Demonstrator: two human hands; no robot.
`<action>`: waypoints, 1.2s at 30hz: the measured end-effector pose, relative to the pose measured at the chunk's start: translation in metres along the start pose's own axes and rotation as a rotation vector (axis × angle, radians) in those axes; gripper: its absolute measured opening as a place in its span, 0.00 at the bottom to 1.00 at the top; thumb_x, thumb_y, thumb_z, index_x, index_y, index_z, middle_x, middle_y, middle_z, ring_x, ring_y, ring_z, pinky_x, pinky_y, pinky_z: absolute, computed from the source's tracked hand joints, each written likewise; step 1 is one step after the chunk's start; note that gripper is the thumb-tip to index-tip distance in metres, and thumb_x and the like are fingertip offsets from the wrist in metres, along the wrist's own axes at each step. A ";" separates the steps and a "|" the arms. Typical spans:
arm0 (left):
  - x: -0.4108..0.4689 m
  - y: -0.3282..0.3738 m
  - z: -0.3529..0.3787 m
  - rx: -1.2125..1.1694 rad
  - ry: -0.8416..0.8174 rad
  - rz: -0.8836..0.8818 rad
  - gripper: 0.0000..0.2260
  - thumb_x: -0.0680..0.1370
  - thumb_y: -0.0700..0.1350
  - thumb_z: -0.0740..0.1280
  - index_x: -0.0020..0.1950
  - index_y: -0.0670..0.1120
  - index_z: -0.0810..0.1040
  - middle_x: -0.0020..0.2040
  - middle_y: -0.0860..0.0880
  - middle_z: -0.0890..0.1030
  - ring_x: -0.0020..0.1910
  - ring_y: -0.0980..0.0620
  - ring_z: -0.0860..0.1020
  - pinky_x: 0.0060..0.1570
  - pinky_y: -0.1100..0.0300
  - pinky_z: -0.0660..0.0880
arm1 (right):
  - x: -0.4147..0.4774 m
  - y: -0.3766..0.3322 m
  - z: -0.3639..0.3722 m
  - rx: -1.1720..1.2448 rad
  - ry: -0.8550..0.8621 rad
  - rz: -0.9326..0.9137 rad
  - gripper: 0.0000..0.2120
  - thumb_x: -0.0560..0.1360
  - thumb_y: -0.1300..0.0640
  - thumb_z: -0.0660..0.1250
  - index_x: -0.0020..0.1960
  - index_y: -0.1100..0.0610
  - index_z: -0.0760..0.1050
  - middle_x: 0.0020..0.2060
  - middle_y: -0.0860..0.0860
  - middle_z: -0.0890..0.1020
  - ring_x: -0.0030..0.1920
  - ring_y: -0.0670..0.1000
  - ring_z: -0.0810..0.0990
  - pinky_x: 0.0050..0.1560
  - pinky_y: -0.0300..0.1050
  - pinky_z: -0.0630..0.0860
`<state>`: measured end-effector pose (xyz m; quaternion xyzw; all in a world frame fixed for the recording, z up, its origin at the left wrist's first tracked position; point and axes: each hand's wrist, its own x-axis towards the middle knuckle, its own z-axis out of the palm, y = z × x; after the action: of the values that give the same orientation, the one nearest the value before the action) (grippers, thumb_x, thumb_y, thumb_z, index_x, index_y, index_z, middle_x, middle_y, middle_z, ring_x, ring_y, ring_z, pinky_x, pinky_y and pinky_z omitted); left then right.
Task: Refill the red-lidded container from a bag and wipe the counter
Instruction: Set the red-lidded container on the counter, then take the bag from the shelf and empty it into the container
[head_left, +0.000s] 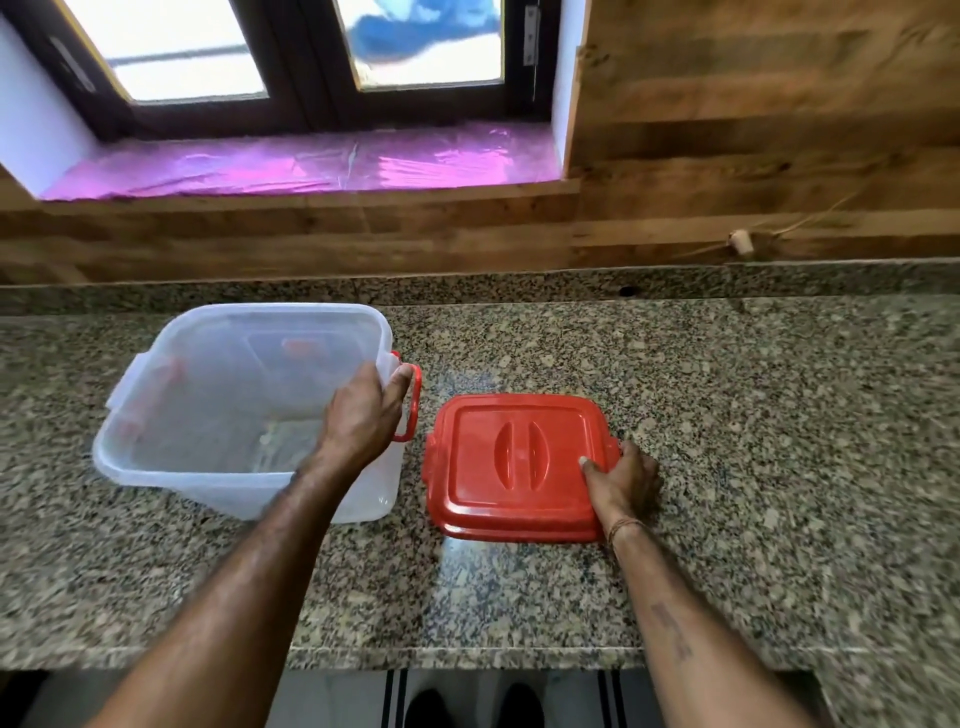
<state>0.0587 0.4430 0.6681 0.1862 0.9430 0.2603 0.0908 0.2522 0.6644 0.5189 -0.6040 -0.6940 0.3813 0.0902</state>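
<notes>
Granite counter (727, 415), speckled, runs the full width of the view; wood-plank wall behind it. Window (291, 52) with dark frame sits above the wall, its sill covered by pink plastic sheet (291, 166). A small pale object (742, 242) sits at the wall on the right, too blurred to identify. Floor and the tips of dark shoes (467, 706) show below the counter edge.

Clear container (208, 410) stands open on the left part of the counter, tilted slightly; appears nearly empty, contents at the bottom not readable. Red side latch (413, 410) hangs on its right wall.

Red lid (514, 467) lies flat on the counter just right of the container, handle side up, not touching it.

Left hand (366, 415) grips the container's right rim: fingers curled over the edge, thumb hooked through or against the latch.

Right hand (623, 483) rests on the lid's right edge: thumb pressed on top, remaining fingers wrapped down the side toward the counter, close together.
</notes>
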 end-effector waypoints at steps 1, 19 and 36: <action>0.000 0.000 0.000 -0.009 0.000 -0.010 0.25 0.83 0.64 0.55 0.55 0.42 0.74 0.49 0.38 0.82 0.49 0.36 0.80 0.44 0.50 0.72 | -0.003 -0.004 -0.001 -0.004 0.018 -0.018 0.29 0.73 0.46 0.75 0.69 0.51 0.70 0.67 0.57 0.71 0.64 0.60 0.72 0.63 0.61 0.72; -0.008 -0.151 -0.170 -0.216 0.359 0.093 0.27 0.80 0.63 0.64 0.73 0.47 0.73 0.68 0.45 0.80 0.66 0.45 0.78 0.61 0.49 0.76 | -0.217 -0.279 0.044 0.463 -0.092 -0.826 0.17 0.76 0.46 0.71 0.60 0.54 0.79 0.50 0.51 0.84 0.48 0.48 0.82 0.51 0.44 0.79; 0.002 -0.420 -0.484 -0.106 0.699 -0.133 0.29 0.79 0.65 0.63 0.74 0.50 0.72 0.71 0.48 0.78 0.66 0.44 0.78 0.59 0.51 0.74 | -0.495 -0.542 0.264 0.330 -0.343 -1.235 0.20 0.74 0.35 0.65 0.56 0.48 0.78 0.47 0.46 0.84 0.46 0.46 0.83 0.50 0.51 0.82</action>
<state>-0.2012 -0.1116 0.8582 0.0195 0.9124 0.3502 -0.2109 -0.1941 0.1155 0.8484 -0.0042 -0.8499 0.4515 0.2718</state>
